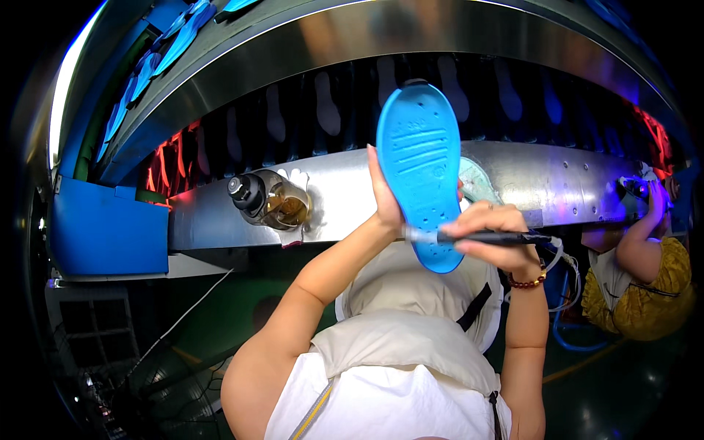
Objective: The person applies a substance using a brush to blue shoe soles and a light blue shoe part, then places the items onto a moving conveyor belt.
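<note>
From my feed, going left to right, I find blue shoe-shaped pieces (178, 44) in the upper left of the frame and a clear bottle with a dark cap (273, 202) on the metal ledge (343, 192), left of centre. The left hand (386, 199) is closed on the blue sole (422, 158), thumb up its left edge, most fingers hidden behind. The sole stands tilted at the centre of the frame, ribbed face toward me. Just right of it, the right hand (493, 231) pinches a black-handled brush (490, 237), its pale tip blurred across the sole's lower end. I judge the brushing to be under way; I can't tell which areas are already covered or how much is left. A co-worker's hand (658, 202) shows at far right.
</note>
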Tool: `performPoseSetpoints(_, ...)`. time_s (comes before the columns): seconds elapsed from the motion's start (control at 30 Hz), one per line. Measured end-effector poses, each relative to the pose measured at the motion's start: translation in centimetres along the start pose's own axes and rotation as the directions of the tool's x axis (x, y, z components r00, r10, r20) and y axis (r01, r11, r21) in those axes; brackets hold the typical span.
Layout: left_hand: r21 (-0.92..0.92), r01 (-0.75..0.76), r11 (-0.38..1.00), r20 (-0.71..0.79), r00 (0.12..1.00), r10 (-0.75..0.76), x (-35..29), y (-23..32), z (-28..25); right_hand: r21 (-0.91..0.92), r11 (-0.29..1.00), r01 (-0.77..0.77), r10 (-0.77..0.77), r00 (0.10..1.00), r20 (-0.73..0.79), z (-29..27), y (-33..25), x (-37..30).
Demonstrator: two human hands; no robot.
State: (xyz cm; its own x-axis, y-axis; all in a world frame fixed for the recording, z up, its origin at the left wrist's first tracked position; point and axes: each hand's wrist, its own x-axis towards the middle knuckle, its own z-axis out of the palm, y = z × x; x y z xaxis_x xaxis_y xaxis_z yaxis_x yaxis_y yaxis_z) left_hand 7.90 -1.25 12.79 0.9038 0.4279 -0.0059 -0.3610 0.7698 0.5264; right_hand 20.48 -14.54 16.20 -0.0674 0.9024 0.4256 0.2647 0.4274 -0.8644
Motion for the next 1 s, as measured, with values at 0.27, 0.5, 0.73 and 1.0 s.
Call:
performPoseSetpoints(0.27,-0.049,-0.194,0.980,0.040,0.980,0.196,0.9,1.7,0.7,-0.093,0.995,-0.033,0.029,0.999,-0.044,-0.1,-0.5,-1.1)
performPoseSetpoints(0.5,-0.089,-0.211,0.974,0.058,0.975,0.216,1.3,2.7,0.8,-0.006,0.992,-0.129,0.126,0.972,-0.197,0.5,0.5,-2.1)
performPoseSetpoints(0.73,-0.124,-0.148,0.981,0.131,0.978,0.165,1.5,2.9,1.0,0.569,0.820,-0.064,0.277,0.914,-0.296,0.3,2.8,-3.5)
performPoseSetpoints(1.0,0.150,0.063,0.987,0.004,0.998,-0.064,-1.1,0.5,-0.3,0.367,0.868,-0.336,0.424,0.884,-0.194,1.8,-1.0,-2.0)
